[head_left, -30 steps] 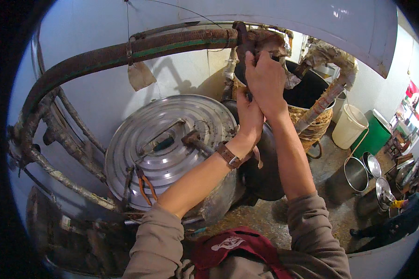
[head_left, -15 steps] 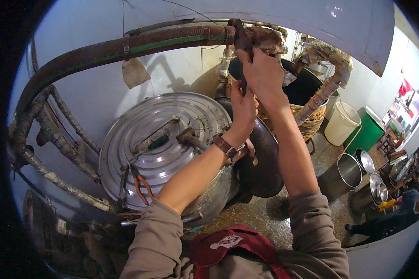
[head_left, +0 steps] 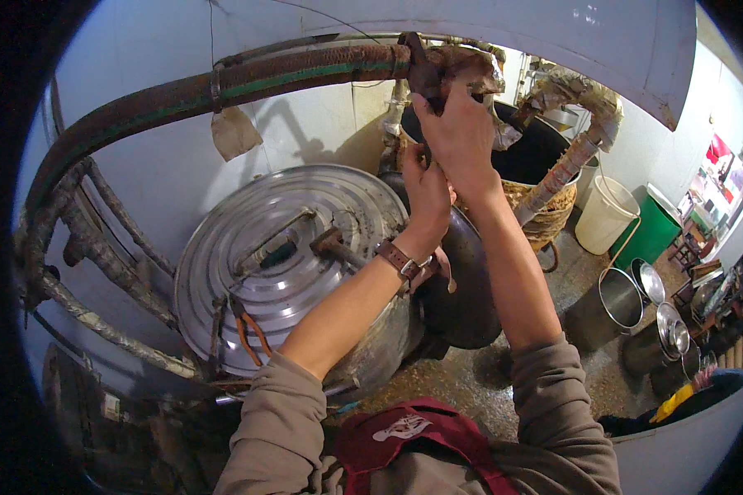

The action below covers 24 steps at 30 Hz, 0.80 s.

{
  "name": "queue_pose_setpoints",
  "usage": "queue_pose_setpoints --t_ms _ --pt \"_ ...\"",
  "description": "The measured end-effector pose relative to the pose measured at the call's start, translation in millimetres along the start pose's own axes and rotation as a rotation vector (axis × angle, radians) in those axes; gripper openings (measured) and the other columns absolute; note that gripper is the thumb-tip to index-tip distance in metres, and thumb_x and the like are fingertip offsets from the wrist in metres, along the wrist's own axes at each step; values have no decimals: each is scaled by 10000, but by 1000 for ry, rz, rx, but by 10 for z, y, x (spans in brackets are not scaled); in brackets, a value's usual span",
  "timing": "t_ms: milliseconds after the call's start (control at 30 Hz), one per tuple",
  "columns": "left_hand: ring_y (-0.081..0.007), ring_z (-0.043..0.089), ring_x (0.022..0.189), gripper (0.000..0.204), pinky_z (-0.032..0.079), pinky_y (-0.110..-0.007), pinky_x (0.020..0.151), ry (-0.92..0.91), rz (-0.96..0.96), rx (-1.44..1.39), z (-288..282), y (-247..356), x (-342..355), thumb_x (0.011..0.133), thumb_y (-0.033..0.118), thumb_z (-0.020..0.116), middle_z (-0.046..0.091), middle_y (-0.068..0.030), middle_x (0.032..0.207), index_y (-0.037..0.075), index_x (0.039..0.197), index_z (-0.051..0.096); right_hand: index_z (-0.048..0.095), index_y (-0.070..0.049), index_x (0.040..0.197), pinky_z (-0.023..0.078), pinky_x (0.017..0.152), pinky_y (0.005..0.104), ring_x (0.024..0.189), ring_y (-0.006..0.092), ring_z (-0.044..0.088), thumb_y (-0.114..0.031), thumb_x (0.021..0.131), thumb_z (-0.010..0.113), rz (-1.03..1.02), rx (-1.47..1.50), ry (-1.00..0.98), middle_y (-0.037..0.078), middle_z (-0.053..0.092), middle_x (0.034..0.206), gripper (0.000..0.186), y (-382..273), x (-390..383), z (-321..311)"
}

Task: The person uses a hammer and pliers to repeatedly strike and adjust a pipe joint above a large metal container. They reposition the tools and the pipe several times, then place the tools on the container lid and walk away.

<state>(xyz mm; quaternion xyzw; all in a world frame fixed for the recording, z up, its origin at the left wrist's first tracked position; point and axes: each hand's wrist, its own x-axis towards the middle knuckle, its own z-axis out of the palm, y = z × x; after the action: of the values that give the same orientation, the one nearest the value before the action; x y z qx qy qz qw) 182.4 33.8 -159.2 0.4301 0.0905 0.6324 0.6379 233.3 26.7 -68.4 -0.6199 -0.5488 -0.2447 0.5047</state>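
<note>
A dark, rusty wrench (head_left: pixel 423 76) sits on the joint at the end of a thick brown hose (head_left: pixel 314 73) with a green stripe. My right hand (head_left: pixel 464 136) is closed around it just under the joint, its fingers partly hidden behind. Lower down, my left hand (head_left: pixel 429 194) is closed at the bottom of the handle, most of which the hands cover. Below the hose stands a large metal pot with a ribbed lid (head_left: pixel 215 223). On the lid lie a hammer (head_left: pixel 332 242) and orange-handled pliers (head_left: pixel 250 334).
Wrapped pipes (head_left: pixel 111 256) run down the left side. Behind my hands stands a dark open vat (head_left: pixel 532 153). A cream bucket (head_left: pixel 607 219), a green bin (head_left: pixel 648 223) and metal pots (head_left: pixel 607 309) stand right. A white panel (head_left: pixel 603 49) hangs overhead. A person's yellow glove (head_left: pixel 674 404) shows lower right.
My right hand has shifted slightly up and left, its fingers now nearer the joint. The left hand keeps nearly the same place. At lower right the yellow glove has moved down and left.
</note>
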Motion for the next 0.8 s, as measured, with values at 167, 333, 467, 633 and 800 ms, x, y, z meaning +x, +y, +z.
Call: queue_pose_setpoints --t_ms 167,333,467,633,800 --pt "-146 638 976 233 526 -284 787 34 173 55 7 -156 84 1036 104 617 632 -94 1133 -5 1220 524 644 4 1016 599 729 553 834 483 747 -520 1002 684 -4 -130 -14 255 754 881 526 -24 -15 -4" --pt "-159 640 964 268 527 -298 794 20 216 49 6 -197 106 1040 128 632 637 -100 1118 -11 1238 517 635 4 972 625 698 530 821 432 772 -470 1043 641 10 -114 36 231 757 872 479 -32 -18 -7" --pt "-119 581 682 291 443 -284 548 10 96 20 -29 -112 62 1051 170 641 627 -72 951 20 1256 499 624 5 973 624 710 535 830 443 771 -492 1031 660 -26 -123 48 242 760 884 502 -47 11 8" --pt "-85 496 535 276 338 -270 433 -7 2 15 -77 -25 35 1066 202 629 592 -42 813 50 1244 482 618 -2 980 618 707 544 810 457 764 -507 1021 669 -7 -233 -60 240 761 856 509 -44 13 -25" --pt "-79 503 557 257 347 -268 444 -7 -19 -4 -19 -19 40 1073 196 615 578 -23 811 54 1239 482 642 1 993 617 704 554 816 450 767 -533 1041 620 -27 -116 18 234 763 853 537 -38 9 -56"
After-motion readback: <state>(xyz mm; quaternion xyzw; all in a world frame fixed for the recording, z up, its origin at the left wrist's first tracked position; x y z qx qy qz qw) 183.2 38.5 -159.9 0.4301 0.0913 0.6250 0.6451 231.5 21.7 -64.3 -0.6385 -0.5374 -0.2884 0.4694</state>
